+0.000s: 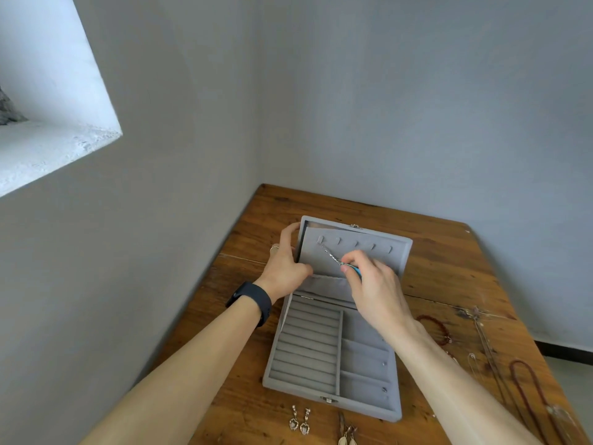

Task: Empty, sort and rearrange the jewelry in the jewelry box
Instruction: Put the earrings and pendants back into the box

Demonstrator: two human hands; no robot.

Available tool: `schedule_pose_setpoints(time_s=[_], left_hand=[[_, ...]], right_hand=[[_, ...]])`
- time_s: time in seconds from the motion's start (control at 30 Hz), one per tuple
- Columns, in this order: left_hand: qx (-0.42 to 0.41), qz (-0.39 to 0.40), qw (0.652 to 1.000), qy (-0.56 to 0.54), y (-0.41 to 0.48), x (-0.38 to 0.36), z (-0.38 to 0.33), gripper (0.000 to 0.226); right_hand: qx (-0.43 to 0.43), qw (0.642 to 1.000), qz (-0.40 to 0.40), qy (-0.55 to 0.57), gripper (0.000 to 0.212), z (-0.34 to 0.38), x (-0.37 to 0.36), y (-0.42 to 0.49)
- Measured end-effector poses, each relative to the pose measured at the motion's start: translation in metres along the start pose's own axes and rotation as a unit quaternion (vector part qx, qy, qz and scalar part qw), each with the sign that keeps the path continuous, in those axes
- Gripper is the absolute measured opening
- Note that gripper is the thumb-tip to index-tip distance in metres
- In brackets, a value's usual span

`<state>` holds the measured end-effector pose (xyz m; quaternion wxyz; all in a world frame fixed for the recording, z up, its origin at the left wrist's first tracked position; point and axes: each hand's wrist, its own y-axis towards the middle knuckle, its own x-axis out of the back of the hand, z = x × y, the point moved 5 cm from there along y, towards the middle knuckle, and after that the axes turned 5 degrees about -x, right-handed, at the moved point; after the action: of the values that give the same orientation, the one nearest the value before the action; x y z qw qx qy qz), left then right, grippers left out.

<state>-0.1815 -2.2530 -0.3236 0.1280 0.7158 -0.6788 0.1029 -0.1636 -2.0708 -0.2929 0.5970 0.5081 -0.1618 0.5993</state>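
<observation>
right hand (375,284): fingers pinching chain (329,252) beside blue pendant (354,270) | axis: slanting up-left from fingers to leftmost hook (320,239) | left hand (285,261): gripping lid (385,248) left edge, nearer hook

Open grey velvet jewelry box (306,351), lid (378,252) upright, silver chain (330,254) on its leftmost hook (320,240).

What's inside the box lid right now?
A row of hooks, a silver chain on the leftmost, pinched by the right hand. The left hand grips the lid edge. The hands cover part of the pocket below.
</observation>
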Motion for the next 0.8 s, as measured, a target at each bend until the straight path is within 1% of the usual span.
schedule_pose_setpoints(time_s=[0.1,0.2,0.3,0.37,0.4,0.5,0.6,0.63,0.73,0.8], left_hand=[[0.006,-0.001,1.000,-0.012,-0.001,0.002,-0.003,0.093],[0.009,0.000,1.000,-0.023,-0.003,0.003,-0.004,0.094],[0.008,0.002,1.000,-0.022,-0.003,0.004,-0.005,0.094],[0.009,0.005,1.000,-0.022,-0.003,0.004,-0.005,0.094],[0.009,0.007,1.000,-0.023,-0.002,0.004,-0.006,0.094],[0.003,0.008,1.000,-0.028,-0.002,0.003,-0.007,0.094],[-0.007,0.008,0.999,-0.031,-0.001,0.003,-0.007,0.092],[-0.009,0.010,0.999,-0.032,-0.001,0.003,-0.006,0.090],[-0.013,0.011,0.999,-0.033,0.003,0.005,-0.004,0.084],[-0.015,-0.001,1.000,-0.024,0.006,0.006,-0.004,0.080]], right_hand=[[0.013,0.999,-0.003,-0.042,0.012,0.000,-0.006,0.003],[-0.018,0.999,-0.022,-0.029,0.013,0.000,-0.012,0.004],[-0.045,0.998,-0.015,-0.028,0.011,-0.003,-0.017,0.001],[-0.052,0.998,-0.001,-0.038,0.008,-0.006,-0.020,-0.002],[-0.049,0.998,0.011,-0.044,0.011,-0.006,-0.022,-0.002],[-0.039,0.996,0.066,-0.055,0.028,-0.001,-0.029,-0.001],[-0.049,0.988,0.135,-0.050,0.040,0.001,-0.038,0.000],[-0.057,0.987,0.141,-0.048,0.041,0.000,-0.039,0.000],[-0.082,0.990,0.114,-0.031,0.036,-0.002,-0.037,-0.002],[-0.069,0.989,0.115,-0.057,0.034,0.003,-0.041,-0.003]])
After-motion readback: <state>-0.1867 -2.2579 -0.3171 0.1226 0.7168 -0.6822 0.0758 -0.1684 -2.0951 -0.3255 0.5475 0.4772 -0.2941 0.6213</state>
